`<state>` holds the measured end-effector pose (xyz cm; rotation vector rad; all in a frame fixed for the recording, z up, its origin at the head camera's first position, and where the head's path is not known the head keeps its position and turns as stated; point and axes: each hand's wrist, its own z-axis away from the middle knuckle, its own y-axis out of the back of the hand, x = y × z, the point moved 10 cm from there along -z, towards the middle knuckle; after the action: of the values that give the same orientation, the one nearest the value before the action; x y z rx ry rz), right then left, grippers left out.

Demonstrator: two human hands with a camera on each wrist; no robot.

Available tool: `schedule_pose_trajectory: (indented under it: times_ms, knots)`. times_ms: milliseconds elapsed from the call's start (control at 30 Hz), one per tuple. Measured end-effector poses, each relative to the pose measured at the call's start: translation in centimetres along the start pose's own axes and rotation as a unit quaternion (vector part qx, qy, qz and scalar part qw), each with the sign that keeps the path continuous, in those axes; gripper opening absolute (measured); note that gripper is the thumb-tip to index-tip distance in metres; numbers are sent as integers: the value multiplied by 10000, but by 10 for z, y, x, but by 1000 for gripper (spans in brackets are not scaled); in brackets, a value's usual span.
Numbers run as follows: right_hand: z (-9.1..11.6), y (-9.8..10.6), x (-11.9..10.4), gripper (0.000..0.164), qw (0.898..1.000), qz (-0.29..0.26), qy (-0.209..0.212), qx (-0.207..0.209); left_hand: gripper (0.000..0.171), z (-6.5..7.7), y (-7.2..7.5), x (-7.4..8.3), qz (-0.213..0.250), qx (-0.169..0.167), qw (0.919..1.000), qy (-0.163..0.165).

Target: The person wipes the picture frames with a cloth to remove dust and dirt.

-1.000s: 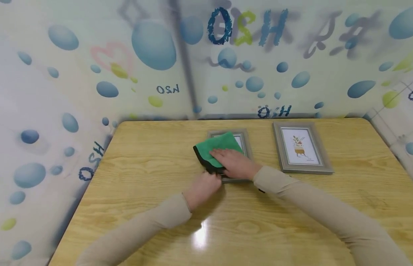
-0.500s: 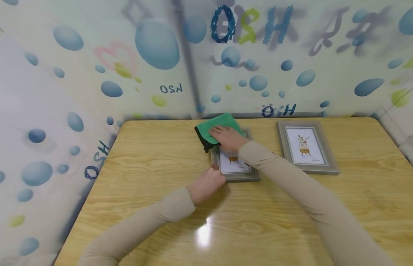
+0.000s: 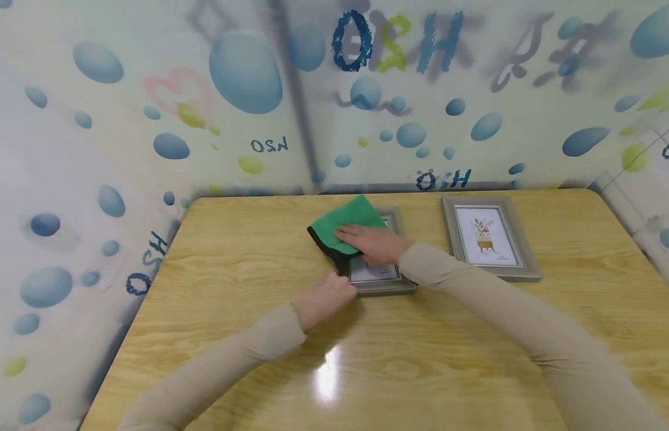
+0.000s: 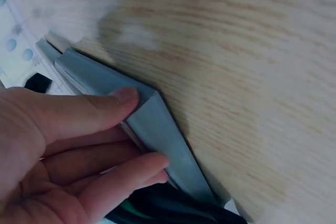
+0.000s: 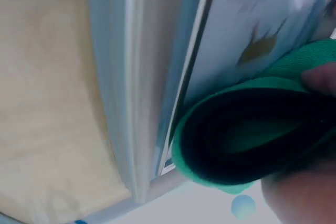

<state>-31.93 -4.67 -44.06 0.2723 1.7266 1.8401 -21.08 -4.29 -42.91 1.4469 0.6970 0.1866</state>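
On the table a grey picture frame (image 3: 381, 288) lies flat, partly covered by a green cloth (image 3: 347, 219) with a black edge. My right hand (image 3: 371, 240) rests on the cloth with its fingers laid out straight, pressing it against the frame. In the right wrist view the folded cloth (image 5: 181, 140) bulges over the glass beside the frame's side (image 5: 149, 61), below a drawing with a brown pot. My left hand (image 3: 326, 297) holds the frame's near left corner; in the left wrist view thumb and fingers grip the rim (image 4: 157, 124).
A second grey picture frame (image 3: 520, 239) with a plant drawing lies to the right. The wooden table (image 3: 248, 239) backs onto a wall (image 3: 312, 137) printed with blue bubbles. Light glares off the tabletop in front of the left hand.
The right hand and cloth slid away toward the far end of the frame, then came partway back. The left hand kept its hold on the corner. The head view swayed slightly.
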Motion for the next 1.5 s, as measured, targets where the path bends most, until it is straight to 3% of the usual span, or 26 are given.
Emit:
schedule_pose_trajectory:
  times_ms: [200,400,500,667,767,867,933,1033,1233,1367,1500]
  knots:
    - [-41,11,21,59,9974,524,-488,79,13,1,-9,-5,189,-421,9989,111]
    - [-62,13,30,48,9961,592,-655,-60,15,0,-8,-1,150,-386,9991,-34]
    - [-63,11,25,42,9965,695,-415,-194,17,0,-8,-2,53,-354,9994,-31]
    - [-58,4,0,31,9957,755,391,-368,17,0,-9,-7,72,-182,9998,75]
    - [-54,-2,-16,33,9928,767,751,-540,19,0,-6,-7,-36,50,10000,32]
    - [-53,-5,-25,35,9909,762,847,-721,22,0,-5,-7,-74,163,9998,-1]
    - [-54,-1,-19,36,9912,834,718,-741,22,0,-5,-8,-79,115,9999,15]
    - [-56,5,8,40,9929,968,223,-655,18,-3,-7,-8,-45,-20,10000,46]
    - [-51,16,64,43,9934,845,-771,-74,14,-6,-10,-5,155,-265,9995,85]
    - [-50,17,66,42,9952,599,-776,27,13,-7,-9,-5,38,-259,9996,93]
    - [-50,14,47,40,9951,842,-419,-292,14,-7,-7,-5,-63,-221,9997,88]
